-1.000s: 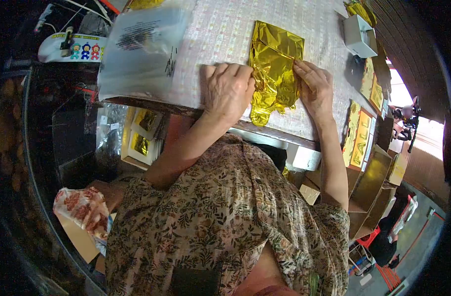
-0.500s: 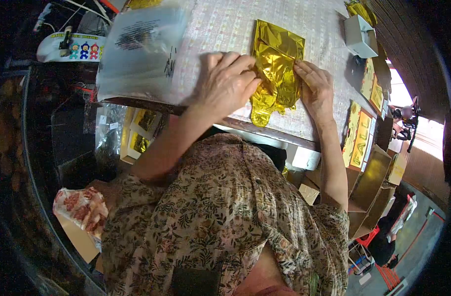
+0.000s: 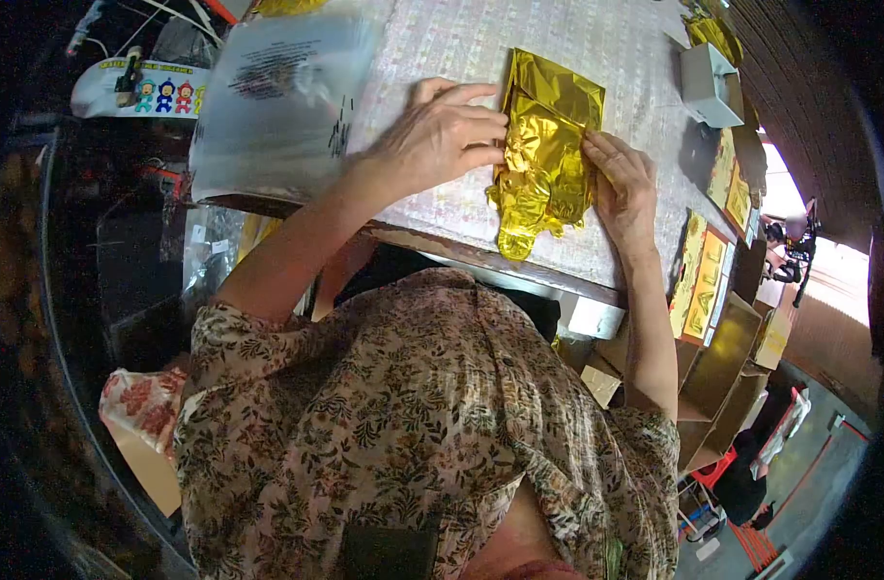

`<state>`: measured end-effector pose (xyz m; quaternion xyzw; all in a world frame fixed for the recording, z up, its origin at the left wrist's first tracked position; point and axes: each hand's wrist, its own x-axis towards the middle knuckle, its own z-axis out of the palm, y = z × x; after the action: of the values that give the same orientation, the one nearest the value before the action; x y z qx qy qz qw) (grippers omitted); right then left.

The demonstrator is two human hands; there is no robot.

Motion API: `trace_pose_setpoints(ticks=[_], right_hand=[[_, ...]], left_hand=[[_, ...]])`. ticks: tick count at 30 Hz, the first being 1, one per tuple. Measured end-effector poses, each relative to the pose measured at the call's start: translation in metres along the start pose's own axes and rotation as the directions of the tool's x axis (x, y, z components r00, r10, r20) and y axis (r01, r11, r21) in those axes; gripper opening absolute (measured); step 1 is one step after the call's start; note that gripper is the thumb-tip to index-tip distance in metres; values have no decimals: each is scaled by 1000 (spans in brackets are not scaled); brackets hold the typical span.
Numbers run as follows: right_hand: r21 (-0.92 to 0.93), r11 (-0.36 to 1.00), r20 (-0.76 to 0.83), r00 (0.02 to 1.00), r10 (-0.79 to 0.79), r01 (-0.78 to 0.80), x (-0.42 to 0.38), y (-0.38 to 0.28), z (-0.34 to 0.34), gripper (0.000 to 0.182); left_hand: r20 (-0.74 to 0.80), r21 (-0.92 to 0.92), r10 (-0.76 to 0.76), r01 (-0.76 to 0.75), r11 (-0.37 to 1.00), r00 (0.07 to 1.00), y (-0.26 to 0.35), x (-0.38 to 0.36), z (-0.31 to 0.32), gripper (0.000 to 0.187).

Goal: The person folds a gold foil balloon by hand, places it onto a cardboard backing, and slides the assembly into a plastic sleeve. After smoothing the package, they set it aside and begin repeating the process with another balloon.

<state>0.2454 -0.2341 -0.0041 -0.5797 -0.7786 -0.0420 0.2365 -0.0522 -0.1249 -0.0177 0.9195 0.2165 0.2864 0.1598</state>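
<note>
A crumpled, partly folded gold foil balloon lies flat on the table, with a rounded tab sticking out at its near end. At its left edge is my left hand, fingers spread and fingertips touching or just beside the foil. My right hand rests along the opposite edge with its fingers stretched out and close together, the tips on the foil. Its thumb is mostly hidden.
A stack of clear plastic bags lies at the table's left. To the right stand a small white box and a printed box reading "FALL". Open cardboard boxes sit below. A pale cloth covers the table.
My left hand's fingers have opened and spread, coming off the foil's left part. The foil appears slightly lower and further right in view; my right hand stays at its edge.
</note>
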Motion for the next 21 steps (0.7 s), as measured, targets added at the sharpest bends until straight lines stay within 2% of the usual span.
trace_pose_setpoints(ticks=[2, 9, 12, 14, 15, 17, 21], right_hand=[[11, 1000, 9, 1000, 5, -5, -1, 1, 0, 37], [37, 999, 6, 1000, 9, -10, 1, -3, -4, 37], [33, 999, 12, 1000, 11, -11, 0, -2, -3, 38], [33, 999, 13, 1000, 14, -15, 0, -2, -4, 39], [28, 1000, 21, 1000, 13, -14, 0, -3, -5, 39], [25, 1000, 30, 999, 12, -13, 0, -3, -5, 39], [33, 999, 36, 999, 22, -24, 0, -3, -4, 40]], left_hand=[[3, -30, -72, 72, 997, 997, -2, 0, 3, 21], [65, 1, -119, 120, 993, 991, -1, 6, 1, 31], [30, 22, -132, 132, 991, 991, -4, 9, 1, 42], [110, 26, -127, 125, 992, 986, -11, 8, 3, 59], [111, 26, -127, 125, 992, 986, -8, 10, 1, 59], [173, 24, -223, 222, 975, 959, -3, 13, -3, 81], [186, 4, -235, 238, 971, 954, -6, 14, -1, 93]])
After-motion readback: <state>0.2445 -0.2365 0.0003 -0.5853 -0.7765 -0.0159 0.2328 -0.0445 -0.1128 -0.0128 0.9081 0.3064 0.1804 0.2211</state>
